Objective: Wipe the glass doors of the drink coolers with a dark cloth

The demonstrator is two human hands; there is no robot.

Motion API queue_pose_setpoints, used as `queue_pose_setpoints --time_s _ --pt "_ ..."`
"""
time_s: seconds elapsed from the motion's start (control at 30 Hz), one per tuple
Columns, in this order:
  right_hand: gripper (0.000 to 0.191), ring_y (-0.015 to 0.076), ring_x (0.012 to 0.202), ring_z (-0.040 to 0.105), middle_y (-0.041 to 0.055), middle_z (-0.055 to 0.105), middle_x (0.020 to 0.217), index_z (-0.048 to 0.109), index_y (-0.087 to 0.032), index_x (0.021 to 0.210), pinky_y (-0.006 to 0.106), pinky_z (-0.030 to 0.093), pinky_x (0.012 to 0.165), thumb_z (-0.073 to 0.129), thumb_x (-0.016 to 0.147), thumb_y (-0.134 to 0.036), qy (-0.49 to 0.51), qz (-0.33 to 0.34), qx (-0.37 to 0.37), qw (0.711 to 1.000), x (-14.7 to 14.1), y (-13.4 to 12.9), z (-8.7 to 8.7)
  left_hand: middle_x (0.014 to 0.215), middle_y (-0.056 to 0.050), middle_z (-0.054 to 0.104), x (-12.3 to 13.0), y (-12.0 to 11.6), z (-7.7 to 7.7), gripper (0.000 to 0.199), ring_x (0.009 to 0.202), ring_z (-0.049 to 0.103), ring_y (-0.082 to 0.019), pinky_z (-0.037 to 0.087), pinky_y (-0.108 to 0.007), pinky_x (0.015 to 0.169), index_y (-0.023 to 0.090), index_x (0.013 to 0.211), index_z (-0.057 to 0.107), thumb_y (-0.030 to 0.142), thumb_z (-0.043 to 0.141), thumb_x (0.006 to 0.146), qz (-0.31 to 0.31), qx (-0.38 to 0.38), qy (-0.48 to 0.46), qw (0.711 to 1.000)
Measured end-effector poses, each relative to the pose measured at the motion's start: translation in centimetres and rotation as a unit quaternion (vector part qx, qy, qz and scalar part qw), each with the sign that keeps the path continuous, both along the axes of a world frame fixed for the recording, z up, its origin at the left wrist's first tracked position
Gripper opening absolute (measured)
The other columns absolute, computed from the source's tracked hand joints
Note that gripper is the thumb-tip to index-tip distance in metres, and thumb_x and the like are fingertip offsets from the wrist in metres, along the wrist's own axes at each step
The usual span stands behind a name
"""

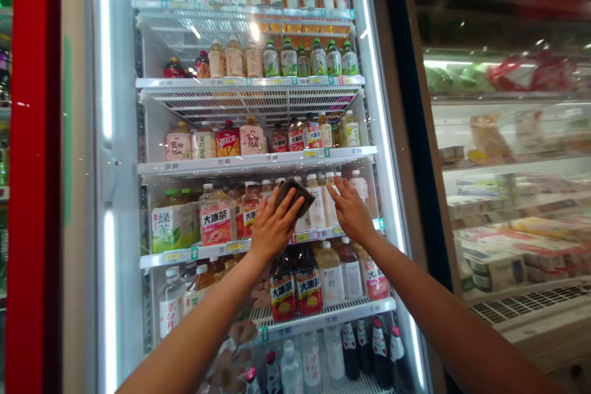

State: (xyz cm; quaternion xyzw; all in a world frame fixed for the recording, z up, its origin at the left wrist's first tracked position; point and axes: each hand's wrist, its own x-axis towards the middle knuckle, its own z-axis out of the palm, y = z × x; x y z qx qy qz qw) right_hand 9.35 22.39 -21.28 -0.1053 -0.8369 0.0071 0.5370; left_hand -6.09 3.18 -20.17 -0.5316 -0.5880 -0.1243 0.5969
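Note:
My left hand (pixel 273 221) presses a dark cloth (pixel 295 198) flat to the glass door (pixel 323 338) of a tall drinks fridge. The cloth sticks out past its fingertips on the upper right. Just to the right, my right hand (pixel 351 208) holds nothing; its fingers are stretched out at the glass. Behind both hands, inside the fridge, stands a row of bottles, among them a pale tea bottle (pixel 316 202) and a red-labelled iced tea bottle (pixel 217 218). The hands partly hide that row.
More wire shelves (pixel 258 163) of bottled drinks fill the fridge above and below. A bright light strip (pixel 383 104) runs down its right side. Farther right is an open display cooler (pixel 512 221) with packaged food. A red upright panel (pixel 34 172) stands at the left.

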Motion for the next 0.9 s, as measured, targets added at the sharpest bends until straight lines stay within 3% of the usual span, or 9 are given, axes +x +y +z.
queue_pose_setpoints --time_s 0.1,0.17,0.27,0.4,0.47,0.57,0.73,0.8,0.9 --pt "0.069 0.0272 0.157 0.017 0.0042 0.027 0.169 0.039 -0.023 0.158 0.056 0.025 0.127 0.038 0.091 -0.005 0.005 0.016 0.002 1.0 0.0 0.2 -0.2 0.168 0.001 0.026 1.3 2.3 3.0 0.068 0.157 0.015 -0.035 0.026 -0.061 0.124 0.033 0.159 0.034 0.027 0.057 0.095 0.024 0.081 -0.078 0.993" --pt "0.068 0.0255 0.158 0.016 0.0058 0.027 0.169 0.035 -0.021 0.159 0.053 0.026 0.127 0.039 0.093 -0.007 0.008 0.025 0.02 0.999 0.6 0.8 -0.7 0.169 0.0 0.021 2.3 4.3 4.0 0.07 0.158 0.01 -0.037 0.024 -0.063 0.124 0.031 0.16 0.032 0.027 0.058 0.095 0.024 0.104 -0.103 0.989" --pt "0.065 0.0252 0.158 0.016 0.0068 0.028 0.168 0.032 -0.023 0.161 0.053 0.026 0.127 0.042 0.097 -0.015 0.021 0.002 0.044 0.999 2.2 2.1 -2.3 0.169 0.001 0.021 3.0 5.5 2.6 0.073 0.158 0.005 -0.035 0.023 -0.062 0.125 0.032 0.16 0.029 0.024 0.059 0.094 0.005 0.073 -0.068 0.995" --pt "0.061 0.0291 0.158 0.015 0.009 0.026 0.169 0.028 -0.025 0.162 0.06 0.026 0.124 0.041 0.102 -0.02 0.033 -0.079 0.04 0.996 4.4 4.3 -5.1 0.166 0.004 0.031 2.1 3.4 -2.0 0.069 0.159 0.009 -0.03 0.026 -0.053 0.127 0.034 0.159 0.032 0.023 0.057 0.095 -0.035 -0.036 0.048 0.998" --pt "0.062 0.0316 0.157 0.014 0.013 0.021 0.17 0.025 -0.023 0.163 0.061 0.029 0.122 0.04 0.103 -0.021 0.026 -0.105 0.038 0.993 4.9 5.3 -6.3 0.165 0.005 0.034 1.5 2.3 -3.0 0.068 0.158 0.012 -0.028 0.027 -0.052 0.127 0.035 0.158 0.033 0.024 0.058 0.096 -0.037 -0.047 0.054 0.997" --pt "0.064 0.0332 0.157 0.012 0.0177 0.015 0.17 0.016 -0.018 0.164 0.059 0.032 0.121 0.039 0.104 -0.021 0.011 -0.121 0.05 0.991 4.7 6.1 -7.3 0.166 0.004 0.032 1.7 2.7 -1.3 0.068 0.158 0.012 -0.029 0.026 -0.056 0.126 0.036 0.159 0.032 0.025 0.056 0.096 -0.022 -0.002 -0.003 1.0" --pt "0.067 0.0327 0.157 0.016 0.0183 0.018 0.169 0.013 -0.02 0.165 0.056 0.034 0.121 0.041 0.104 -0.02 0.005 -0.147 0.079 0.986 4.7 6.5 -7.3 0.169 0.0 0.02 4.6 8.0 4.1 0.074 0.159 0.003 -0.034 0.022 -0.064 0.125 0.032 0.161 0.026 0.024 0.056 0.095 -0.023 0.076 -0.093 0.993" --pt "0.066 0.0318 0.156 0.02 0.0175 0.022 0.169 0.017 -0.02 0.164 0.054 0.037 0.12 0.041 0.103 -0.018 -0.001 -0.155 0.087 0.984 5.0 6.6 -7.1 0.169 0.001 0.022 5.7 10.0 3.9 0.071 0.159 0.001 -0.033 0.022 -0.062 0.126 0.031 0.161 0.027 0.023 0.054 0.096 -0.032 0.055 -0.072 0.995" --pt "0.063 0.0313 0.155 0.025 0.0165 0.027 0.167 0.024 -0.02 0.163 0.052 0.039 0.119 0.042 0.102 -0.017 -0.006 -0.164 0.099 0.981 5.6 6.9 -6.9 0.168 0.003 0.028 6.0 10.7 1.0 0.068 0.159 0.003 -0.03 0.024 -0.055 0.127 0.032 0.16 0.03 0.022 0.053 0.097 -0.056 -0.011 0.01 0.998"
